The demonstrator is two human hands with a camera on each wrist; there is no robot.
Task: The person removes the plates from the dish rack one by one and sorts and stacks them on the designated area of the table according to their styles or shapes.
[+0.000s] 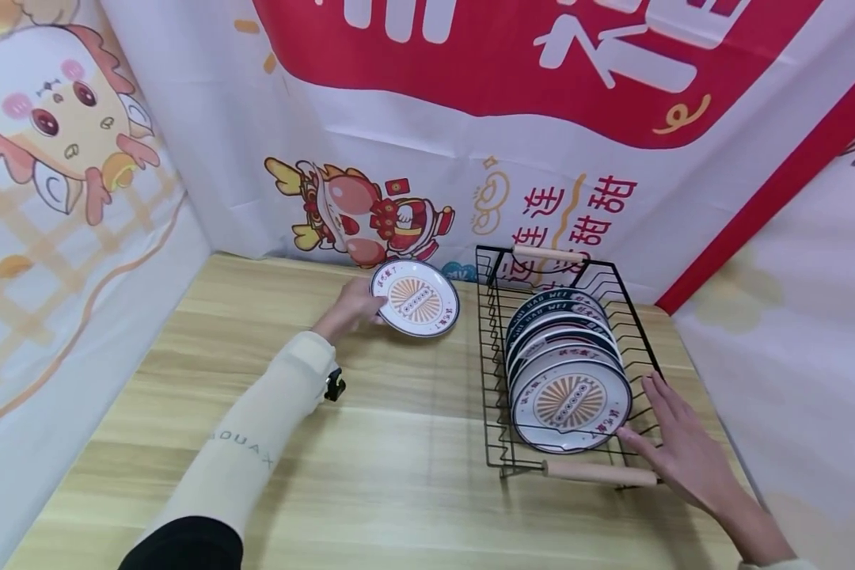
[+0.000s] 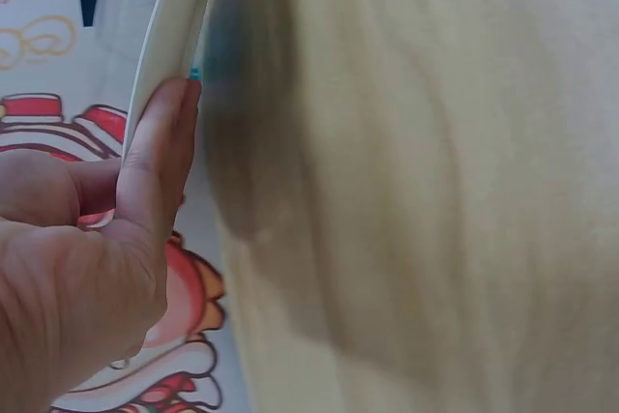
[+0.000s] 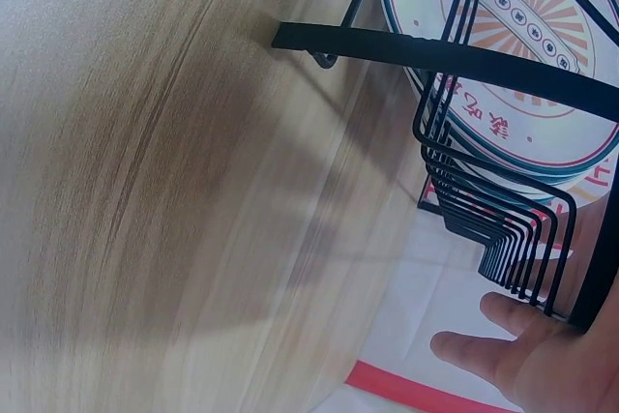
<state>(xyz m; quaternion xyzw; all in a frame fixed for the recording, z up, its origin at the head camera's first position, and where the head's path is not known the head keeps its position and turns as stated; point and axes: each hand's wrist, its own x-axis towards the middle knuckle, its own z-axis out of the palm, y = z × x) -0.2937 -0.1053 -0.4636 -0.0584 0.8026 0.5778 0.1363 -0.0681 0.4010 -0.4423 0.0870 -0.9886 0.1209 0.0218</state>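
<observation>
My left hand (image 1: 356,307) pinches the left edge of a small white plate (image 1: 416,298) with an orange sunburst, held above the back of the table. In the left wrist view the plate (image 2: 166,41) is edge-on, the thumb on one side and the fingers of the hand (image 2: 106,229) on the other. My right hand (image 1: 691,455) rests with extended fingers against the right front side of a black wire rack (image 1: 490,380). Several plates (image 1: 572,404) stand in a row in the rack; the right wrist view shows the front one (image 3: 503,45) behind the wires, beside the hand (image 3: 551,360).
The rack has wooden handles at its front (image 1: 600,473) and back (image 1: 550,253). A printed cloth (image 1: 221,119) hangs behind the wooden table (image 1: 370,475), and more cloth lines the left and right sides.
</observation>
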